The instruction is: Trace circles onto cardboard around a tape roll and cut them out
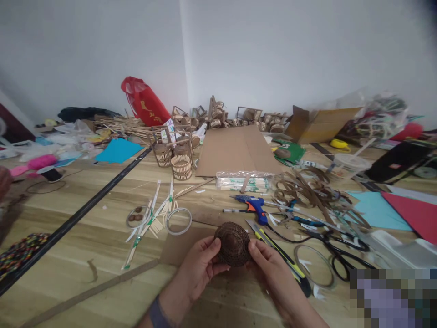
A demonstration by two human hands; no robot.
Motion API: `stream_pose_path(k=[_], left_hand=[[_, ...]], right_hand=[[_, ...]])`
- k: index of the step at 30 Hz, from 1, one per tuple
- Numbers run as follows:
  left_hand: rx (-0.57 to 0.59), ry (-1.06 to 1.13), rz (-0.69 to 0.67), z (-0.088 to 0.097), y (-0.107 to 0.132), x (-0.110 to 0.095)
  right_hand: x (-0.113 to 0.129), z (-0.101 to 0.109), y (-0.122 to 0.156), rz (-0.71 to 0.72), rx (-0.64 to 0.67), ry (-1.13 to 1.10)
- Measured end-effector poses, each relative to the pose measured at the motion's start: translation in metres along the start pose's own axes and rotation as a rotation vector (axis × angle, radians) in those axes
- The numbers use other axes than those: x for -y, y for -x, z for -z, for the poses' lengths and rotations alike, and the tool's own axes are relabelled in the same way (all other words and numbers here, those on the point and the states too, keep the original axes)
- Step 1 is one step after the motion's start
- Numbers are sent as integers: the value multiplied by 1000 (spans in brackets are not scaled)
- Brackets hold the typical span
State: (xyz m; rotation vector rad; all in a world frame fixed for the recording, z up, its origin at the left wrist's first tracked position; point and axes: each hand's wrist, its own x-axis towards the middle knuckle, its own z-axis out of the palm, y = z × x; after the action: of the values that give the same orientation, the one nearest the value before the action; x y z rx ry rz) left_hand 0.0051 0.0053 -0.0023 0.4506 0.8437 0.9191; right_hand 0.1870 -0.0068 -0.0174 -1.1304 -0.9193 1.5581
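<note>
Both my hands hold a round brown dome of coiled cardboard strip (232, 241) just above the wooden floor. My left hand (200, 269) grips its left side, thumb on the rim and fingers curled below. On the right side my right hand (269, 269) pinches it with thumb and fingers. A strip of brown cardboard (191, 243) lies flat under the dome.
A blue glue gun (254, 207), a yellow utility knife (273, 246), black scissors (341, 255) and tape rings (178, 221) lie close by. Behind are a pack of wooden sticks (244, 181), small stick baskets (180, 166), a flat cardboard sheet (235, 150) and curled cardboard strips (307, 189).
</note>
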Motion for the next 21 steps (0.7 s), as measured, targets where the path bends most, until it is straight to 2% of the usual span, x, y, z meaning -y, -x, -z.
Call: stream_pose_path(k=[13, 21], left_hand=[[-15, -69, -62, -8, 7, -7], [-12, -105, -96, -16, 11, -3]], right_hand=[[8, 2, 4, 9, 37, 37], [4, -4, 5, 36, -10, 50]])
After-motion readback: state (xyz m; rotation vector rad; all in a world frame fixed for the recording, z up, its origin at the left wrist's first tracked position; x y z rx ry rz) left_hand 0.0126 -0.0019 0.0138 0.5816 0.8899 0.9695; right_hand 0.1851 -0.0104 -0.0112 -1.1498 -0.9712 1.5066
